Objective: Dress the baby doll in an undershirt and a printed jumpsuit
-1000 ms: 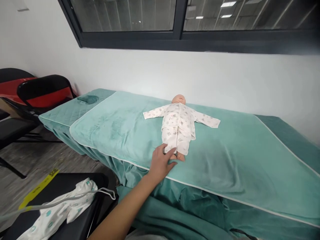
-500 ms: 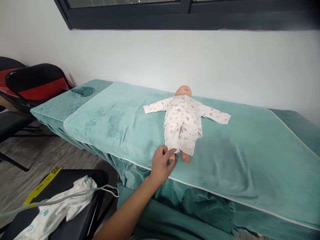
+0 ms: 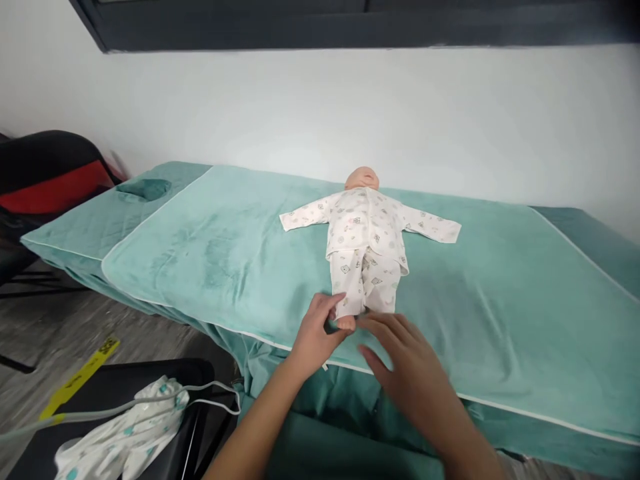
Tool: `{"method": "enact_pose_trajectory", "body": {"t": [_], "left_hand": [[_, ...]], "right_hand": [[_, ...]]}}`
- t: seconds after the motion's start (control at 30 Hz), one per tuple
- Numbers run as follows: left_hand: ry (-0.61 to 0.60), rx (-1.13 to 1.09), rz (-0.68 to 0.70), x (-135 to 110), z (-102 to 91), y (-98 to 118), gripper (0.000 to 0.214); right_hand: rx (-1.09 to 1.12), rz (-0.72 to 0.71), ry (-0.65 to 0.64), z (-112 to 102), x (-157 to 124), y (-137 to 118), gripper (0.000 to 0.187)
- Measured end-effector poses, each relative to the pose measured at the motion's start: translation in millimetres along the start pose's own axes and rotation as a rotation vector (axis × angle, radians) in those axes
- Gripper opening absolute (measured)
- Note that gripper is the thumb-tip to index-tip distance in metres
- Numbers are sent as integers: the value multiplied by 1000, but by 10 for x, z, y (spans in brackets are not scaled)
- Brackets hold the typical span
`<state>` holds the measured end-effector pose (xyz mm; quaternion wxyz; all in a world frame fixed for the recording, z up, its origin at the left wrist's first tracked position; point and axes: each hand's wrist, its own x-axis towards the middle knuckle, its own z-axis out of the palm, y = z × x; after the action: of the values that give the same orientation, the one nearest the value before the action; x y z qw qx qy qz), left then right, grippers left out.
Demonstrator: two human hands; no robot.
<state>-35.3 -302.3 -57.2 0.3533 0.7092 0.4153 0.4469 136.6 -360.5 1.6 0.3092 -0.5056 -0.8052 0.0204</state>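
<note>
A baby doll (image 3: 367,235) in a white printed shirt and trousers lies on its back on a teal blanket (image 3: 225,260), arms spread, head toward the wall. My left hand (image 3: 316,333) pinches the doll's near foot at the trouser cuff (image 3: 346,308). My right hand (image 3: 403,353) hovers just beside the other leg, fingers stretched out and slightly blurred, holding nothing.
The blanket covers a long teal bed (image 3: 575,400) against a white wall. At lower left a black seat (image 3: 165,400) carries a white printed garment (image 3: 125,437) and a cord. A red-and-black chair (image 3: 50,180) stands at the left. A yellow tape strip (image 3: 80,377) lies on the floor.
My right hand has come into view beside the doll's legs. My left hand shifted slightly and stays pinched at the doll's foot. The camera tilted down and nearer.
</note>
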Motion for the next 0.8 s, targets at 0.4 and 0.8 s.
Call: {"method": "enact_pose_trajectory", "body": {"t": [0.4, 0.8], "left_hand": [[0, -60, -37, 97, -23, -8, 55], [-50, 22, 17, 108, -93, -1, 53]], "right_hand": [[-141, 226, 174, 457, 287, 182, 15], [-12, 182, 97, 407, 114, -30, 18]]}}
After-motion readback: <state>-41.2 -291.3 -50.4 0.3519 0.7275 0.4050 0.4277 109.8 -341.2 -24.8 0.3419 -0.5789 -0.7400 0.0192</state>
